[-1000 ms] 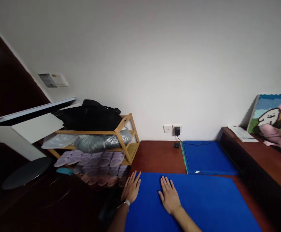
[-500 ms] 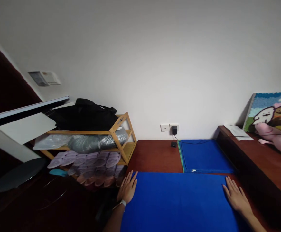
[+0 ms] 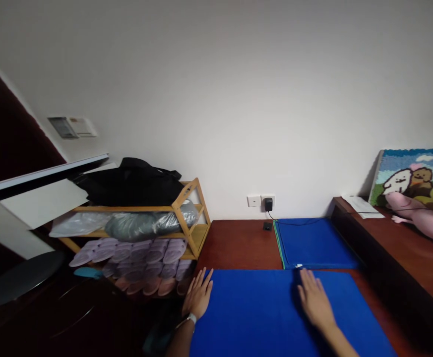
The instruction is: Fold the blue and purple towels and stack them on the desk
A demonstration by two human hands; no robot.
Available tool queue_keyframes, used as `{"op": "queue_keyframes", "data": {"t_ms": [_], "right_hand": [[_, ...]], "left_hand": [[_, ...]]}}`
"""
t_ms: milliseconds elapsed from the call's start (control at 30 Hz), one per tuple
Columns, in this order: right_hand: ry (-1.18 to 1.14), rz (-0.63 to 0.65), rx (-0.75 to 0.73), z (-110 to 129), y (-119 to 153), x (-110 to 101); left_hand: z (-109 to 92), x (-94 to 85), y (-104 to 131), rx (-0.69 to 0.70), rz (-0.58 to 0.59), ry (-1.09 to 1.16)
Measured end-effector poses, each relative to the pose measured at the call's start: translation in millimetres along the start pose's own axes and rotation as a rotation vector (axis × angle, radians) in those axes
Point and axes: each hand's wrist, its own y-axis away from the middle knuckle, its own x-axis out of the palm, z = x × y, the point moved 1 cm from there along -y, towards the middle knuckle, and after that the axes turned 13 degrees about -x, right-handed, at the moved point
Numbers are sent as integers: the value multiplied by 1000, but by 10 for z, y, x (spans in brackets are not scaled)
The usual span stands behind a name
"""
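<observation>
A blue cloth lies spread flat on the reddish-brown table. At its far left corner rests my left hand, fingers stretched out and holding nothing; a pale band circles that wrist. My right hand is over the cloth, right of its middle, with its fingers extended and a shadow beside it. Whether its palm touches the cloth I cannot tell. Just beyond the fingertips lies a folded blue piece with green edging and a small white tag.
To the left stands a wooden rack with a black bag and several slippers. A black adapter is plugged into the wall, its cable running right. A raised ledge on the right holds a pink plush toy and a picture.
My right hand has left the cloth's far right corner and moved left over the cloth. My left hand stays at the left corner. The view has shifted slightly.
</observation>
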Motion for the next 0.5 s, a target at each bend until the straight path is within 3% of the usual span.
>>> {"op": "queue_keyframes", "data": {"t_ms": [133,200,233,300,367,500], "right_hand": [[-242,34,-303,1411,-162,268],[-302,71,-375,1769,-146,386],[-314,89,-384,1827,-117,424],[-308,116,-355,1705,-20,455],[-270,113,-272,1311,133,431],[-147,38,-2,11,601,298]], "left_hand": [[-16,-14,15,-4,-10,7],[-20,-21,21,-9,-14,9],[-20,-23,22,-10,-12,8],[-18,-25,19,-7,-5,6],[-17,-24,11,-1,-1,4],[-30,-13,-2,6,1,5]]}}
